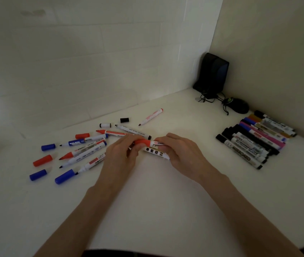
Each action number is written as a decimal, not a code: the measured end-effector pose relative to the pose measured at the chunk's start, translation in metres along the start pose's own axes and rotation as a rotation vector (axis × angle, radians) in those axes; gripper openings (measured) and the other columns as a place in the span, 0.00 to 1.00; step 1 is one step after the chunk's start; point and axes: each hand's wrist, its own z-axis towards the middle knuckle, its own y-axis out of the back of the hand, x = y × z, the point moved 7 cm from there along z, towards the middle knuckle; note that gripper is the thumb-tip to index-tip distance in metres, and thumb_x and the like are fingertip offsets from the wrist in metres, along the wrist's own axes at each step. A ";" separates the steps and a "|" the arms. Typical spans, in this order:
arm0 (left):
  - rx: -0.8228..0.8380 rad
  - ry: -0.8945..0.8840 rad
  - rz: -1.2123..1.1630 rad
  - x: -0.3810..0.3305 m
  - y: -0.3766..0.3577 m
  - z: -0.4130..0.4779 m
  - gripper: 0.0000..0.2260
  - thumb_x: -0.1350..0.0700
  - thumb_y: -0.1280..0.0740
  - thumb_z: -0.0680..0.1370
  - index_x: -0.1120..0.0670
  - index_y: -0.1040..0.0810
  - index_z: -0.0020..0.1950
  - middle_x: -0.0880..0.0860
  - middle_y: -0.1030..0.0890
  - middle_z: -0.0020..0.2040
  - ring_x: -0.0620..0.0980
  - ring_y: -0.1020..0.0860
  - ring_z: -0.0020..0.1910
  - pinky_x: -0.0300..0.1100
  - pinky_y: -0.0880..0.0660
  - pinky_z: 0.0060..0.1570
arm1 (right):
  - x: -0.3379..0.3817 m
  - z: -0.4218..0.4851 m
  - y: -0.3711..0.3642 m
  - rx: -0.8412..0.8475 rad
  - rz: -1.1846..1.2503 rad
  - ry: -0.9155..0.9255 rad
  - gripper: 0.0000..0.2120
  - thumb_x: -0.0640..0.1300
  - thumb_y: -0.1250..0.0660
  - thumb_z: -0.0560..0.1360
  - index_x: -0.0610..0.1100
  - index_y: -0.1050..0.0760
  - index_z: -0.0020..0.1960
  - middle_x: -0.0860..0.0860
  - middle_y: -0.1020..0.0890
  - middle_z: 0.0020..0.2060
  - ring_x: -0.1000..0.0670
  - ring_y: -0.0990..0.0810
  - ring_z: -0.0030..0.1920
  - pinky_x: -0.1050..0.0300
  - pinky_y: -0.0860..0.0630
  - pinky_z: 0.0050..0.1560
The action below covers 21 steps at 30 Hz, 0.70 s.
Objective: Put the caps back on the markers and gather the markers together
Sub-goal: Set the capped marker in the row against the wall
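Note:
Both hands meet at the middle of the white table (156,201). My left hand (123,154) grips a red cap (142,142) that sits on the end of a red marker (156,144), and my right hand (177,153) holds that marker's white barrel. A second white marker (154,152) lies just under the hands. To the left lie several uncapped markers (86,151) with loose blue caps (64,176) and red caps (42,160). Another uncapped red marker (151,116) lies farther back. A row of capped markers (255,140) is gathered at the right.
A black cap (124,120) and a white-and-black cap (105,125) lie behind the loose markers. A black speaker (212,75) with a tangled cable and a black mouse (237,105) stand in the back right corner. Walls close the table at back and right.

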 end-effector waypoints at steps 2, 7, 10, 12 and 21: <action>-0.002 0.026 0.004 -0.002 0.000 0.001 0.11 0.48 0.37 0.80 0.49 0.21 0.59 0.38 0.23 0.45 0.34 0.24 0.42 0.26 0.31 0.43 | 0.001 -0.001 0.003 0.022 0.105 -0.040 0.11 0.48 0.40 0.83 0.56 0.28 0.64 0.59 0.21 0.48 0.53 0.22 0.45 0.52 0.23 0.44; 0.040 0.103 0.013 -0.004 -0.002 -0.001 0.16 0.47 0.38 0.81 0.43 0.29 0.68 0.36 0.26 0.53 0.34 0.25 0.48 0.27 0.29 0.42 | -0.018 -0.007 0.030 -0.057 0.180 -0.142 0.06 0.46 0.36 0.82 0.51 0.26 0.58 0.58 0.21 0.43 0.55 0.21 0.43 0.59 0.24 0.46; 0.013 0.080 0.042 -0.005 0.001 -0.002 0.14 0.47 0.39 0.80 0.45 0.27 0.65 0.40 0.25 0.51 0.35 0.25 0.47 0.29 0.27 0.39 | -0.055 -0.022 0.056 -0.210 0.015 -0.229 0.06 0.45 0.35 0.81 0.47 0.23 0.57 0.55 0.23 0.47 0.56 0.24 0.46 0.64 0.27 0.49; -0.009 0.052 0.054 -0.009 0.000 -0.003 0.11 0.52 0.37 0.81 0.48 0.25 0.63 0.41 0.25 0.50 0.32 0.26 0.47 0.27 0.29 0.40 | -0.087 -0.035 0.073 -0.238 -0.131 -0.368 0.08 0.47 0.34 0.80 0.47 0.22 0.57 0.54 0.24 0.48 0.54 0.26 0.48 0.61 0.28 0.51; -0.015 0.039 0.065 -0.012 -0.003 -0.003 0.10 0.56 0.36 0.80 0.49 0.22 0.60 0.45 0.22 0.45 0.35 0.25 0.44 0.26 0.31 0.39 | -0.127 -0.096 0.093 -0.179 -0.309 -0.560 0.08 0.49 0.29 0.76 0.48 0.18 0.54 0.52 0.17 0.47 0.54 0.24 0.46 0.58 0.27 0.49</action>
